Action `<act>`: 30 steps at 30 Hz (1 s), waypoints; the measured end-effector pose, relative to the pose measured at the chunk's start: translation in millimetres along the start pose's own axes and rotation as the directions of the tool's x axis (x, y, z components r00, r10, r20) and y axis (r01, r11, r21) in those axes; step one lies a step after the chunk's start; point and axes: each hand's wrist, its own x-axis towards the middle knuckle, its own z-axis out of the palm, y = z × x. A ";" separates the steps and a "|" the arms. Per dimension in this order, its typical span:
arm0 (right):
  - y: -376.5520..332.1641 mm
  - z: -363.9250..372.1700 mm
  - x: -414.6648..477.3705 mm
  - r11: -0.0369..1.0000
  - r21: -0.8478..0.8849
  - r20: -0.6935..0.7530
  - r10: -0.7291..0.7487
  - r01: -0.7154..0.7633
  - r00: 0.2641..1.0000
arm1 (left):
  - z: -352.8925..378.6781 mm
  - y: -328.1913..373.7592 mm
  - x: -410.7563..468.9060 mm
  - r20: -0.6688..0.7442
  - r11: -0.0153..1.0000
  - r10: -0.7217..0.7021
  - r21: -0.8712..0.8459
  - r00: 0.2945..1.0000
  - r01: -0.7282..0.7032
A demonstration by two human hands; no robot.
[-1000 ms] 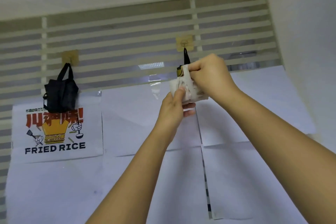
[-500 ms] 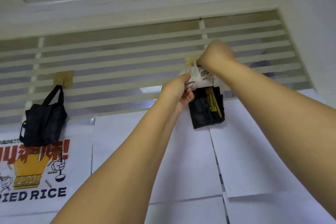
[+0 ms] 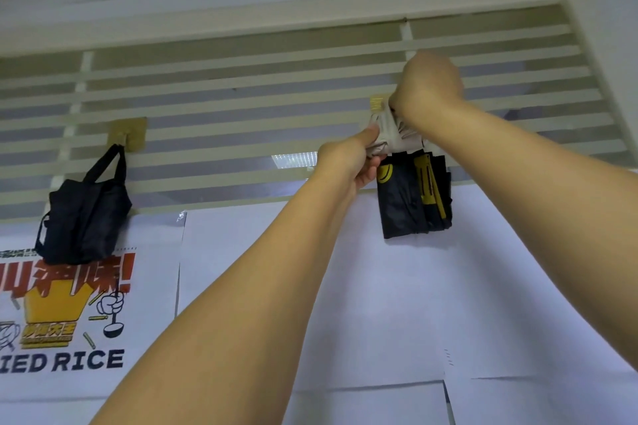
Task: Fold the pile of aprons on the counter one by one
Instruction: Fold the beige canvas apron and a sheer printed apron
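At the left, a black folded bundle point(image 3: 83, 214) hangs from a gold hook point(image 3: 127, 133). Further right, the left hand point(image 3: 348, 162) pinches the lower edge of a white folded apron point(image 3: 390, 136), fingers curled on it. The right hand point(image 3: 426, 86) grips its top at the second hook point(image 3: 378, 103), above a black-and-yellow apron point(image 3: 412, 197). The left should probably bear the weight, folds tight, while the right seats the loop.

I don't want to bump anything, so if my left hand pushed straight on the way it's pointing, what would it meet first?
Your left hand pinches the white folded cloth; straight on past it, it would probably meet your right hand at the gold hook, though depth is unclear.
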 end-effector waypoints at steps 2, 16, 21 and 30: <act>1.5 1.8 1.5 1.000 -0.017 0.052 -0.022 0.022 0.998 | -0.1 -1.7 2.2 -0.007 1.000 0.004 0.008 1.000 -0.004; -16.0 -13.1 9.2 0.962 -0.210 0.324 -0.097 0.172 0.941 | -1.2 0.4 11.1 -0.059 0.995 0.026 -0.092 0.998 -0.031; -15.8 -11.3 3.5 0.924 -0.287 0.443 -0.107 0.254 0.890 | -7.5 -1.8 12.1 -0.073 0.998 0.039 -0.037 0.997 -0.042; -9.3 -3.5 5.4 0.852 -0.294 0.467 -0.267 0.433 0.843 | -16.0 3.3 12.3 -0.065 0.996 -0.027 -0.091 0.998 0.021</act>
